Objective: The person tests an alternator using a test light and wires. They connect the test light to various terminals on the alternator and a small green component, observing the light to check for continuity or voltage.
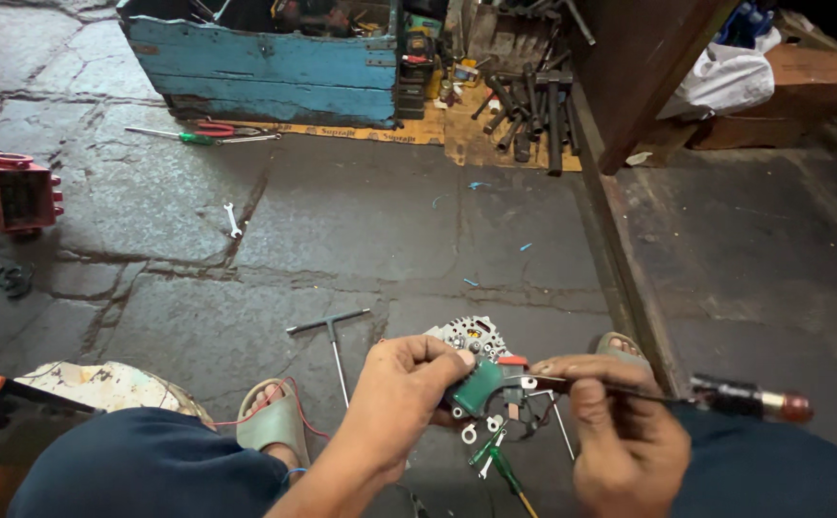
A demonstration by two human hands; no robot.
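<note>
The person sits low over a stone floor, knees in dark blue cloth at the near left and near right, feet in grey sandals just beyond them. The left hand comes up from the near edge, forearm angled to the right, wrist bent, its fingers curled shut around a small green part with a red tab on top. The thumb presses on the part's upper edge. The right hand sits just right of it, back of the hand upward, fingers pinched closed on the thin shaft of a screwdriver. The shaft lies nearly level; its tip touches the green part, and its dark handle with a brown end sticks out to the far right. Below the hands a second, green-handled screwdriver lies on the floor.

Just behind the green part is a round silver metal plate with holes. Left of that lies a T-shaped wrench. Farther off, a small spanner rests on the floor, and a red metal block sits at the far left. At the far edge stand a worn blue wooden box and a heap of dark tools on cardboard.
</note>
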